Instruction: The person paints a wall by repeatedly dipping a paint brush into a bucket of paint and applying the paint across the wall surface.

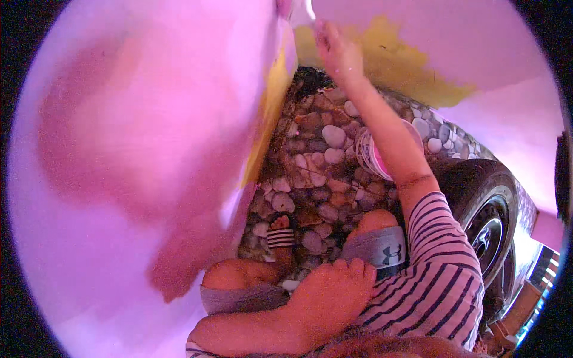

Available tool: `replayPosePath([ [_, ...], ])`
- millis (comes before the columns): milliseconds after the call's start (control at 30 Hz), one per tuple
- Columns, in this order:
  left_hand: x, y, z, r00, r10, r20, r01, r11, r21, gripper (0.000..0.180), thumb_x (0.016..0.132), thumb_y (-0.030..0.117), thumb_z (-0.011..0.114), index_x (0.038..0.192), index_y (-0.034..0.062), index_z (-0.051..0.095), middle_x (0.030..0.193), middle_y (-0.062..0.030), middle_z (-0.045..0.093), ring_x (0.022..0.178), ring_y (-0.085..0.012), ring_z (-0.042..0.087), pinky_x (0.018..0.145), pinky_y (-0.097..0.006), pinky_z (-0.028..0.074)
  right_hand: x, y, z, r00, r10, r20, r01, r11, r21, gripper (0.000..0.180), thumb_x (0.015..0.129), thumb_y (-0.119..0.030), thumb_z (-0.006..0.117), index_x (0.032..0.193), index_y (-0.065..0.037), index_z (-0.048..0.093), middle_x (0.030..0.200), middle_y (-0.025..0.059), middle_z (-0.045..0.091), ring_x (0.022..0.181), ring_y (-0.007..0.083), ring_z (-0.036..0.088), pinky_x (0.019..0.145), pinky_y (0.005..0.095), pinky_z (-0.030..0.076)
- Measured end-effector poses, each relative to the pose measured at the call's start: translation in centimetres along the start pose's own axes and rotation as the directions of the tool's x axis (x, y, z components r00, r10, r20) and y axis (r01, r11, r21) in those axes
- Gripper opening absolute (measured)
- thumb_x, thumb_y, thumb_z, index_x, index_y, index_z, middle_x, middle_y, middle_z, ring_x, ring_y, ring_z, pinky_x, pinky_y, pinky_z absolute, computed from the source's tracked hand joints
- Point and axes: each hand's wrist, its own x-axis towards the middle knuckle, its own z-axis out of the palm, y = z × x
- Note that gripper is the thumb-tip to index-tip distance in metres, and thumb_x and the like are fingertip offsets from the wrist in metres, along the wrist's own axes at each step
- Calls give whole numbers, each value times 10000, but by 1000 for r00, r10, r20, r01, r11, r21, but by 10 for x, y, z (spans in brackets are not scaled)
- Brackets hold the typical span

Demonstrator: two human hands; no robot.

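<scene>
My right hand (337, 52) is stretched up into the corner where two walls meet, closed around a pale paint brush (300, 13) whose tip touches the wall at the top edge of the view. The left wall (149, 149) is covered in wet pink paint, with a yellow strip (271, 107) along its corner edge. A yellow patch (394, 59) shows on the far wall beside the hand. My left hand (334, 295) lies on my bent leg at the bottom, holding nothing. A white bucket of pink paint (365, 156) stands on the pebbles, partly hidden behind my right forearm.
The ground is a bed of rounded pebbles (316, 179) in the corner. A car wheel with a black tyre (486, 221) stands close at the right, next to my striped sleeve. My knees and a striped sock fill the lower middle.
</scene>
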Motion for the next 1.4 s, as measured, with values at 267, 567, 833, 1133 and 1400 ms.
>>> replayPosePath([
  [267,5,4,1,999,33,-32,-34,999,-33,247,888,256,539,931,16,580,849,-126,611,771,-264,645,626,-368,535,-102,37,90,891,180,416,-130,981,-146,206,897,-199,549,1079,-104,553,877,169,651,721,380,652,626,500,529],
  [567,4,0,2,998,-8,64,10,999,-36,295,915,299,497,975,20,572,902,-147,614,798,-302,650,648,-412,557,-6,-19,33,964,104,246,-85,993,-85,168,891,-205,561,1025,-105,578,872,156,658,718,390,645,623,489,532],
  [833,5,2,-5,1000,-27,11,27,999,-21,294,911,297,531,945,10,587,846,-135,618,775,-273,648,627,-384,539,-50,-9,66,962,228,148,-236,971,36,199,924,-163,531,1121,-143,556,958,166,651,729,412,637,612,509,523],
  [1133,9,-1,4,998,7,67,-2,997,-77,323,911,324,526,961,11,582,878,-153,620,801,-302,652,653,-415,550,-98,48,98,882,205,424,-135,973,-189,228,916,-179,508,1134,-113,528,869,186,663,677,383,660,598,496,535],
  [1400,4,1,2,997,-15,77,20,997,-71,323,920,326,503,961,15,578,910,-164,618,789,-319,649,659,-435,554,-7,-12,39,989,144,-31,-143,989,22,220,936,-237,526,1112,-120,589,910,141,662,684,360,655,558,455,525],
])
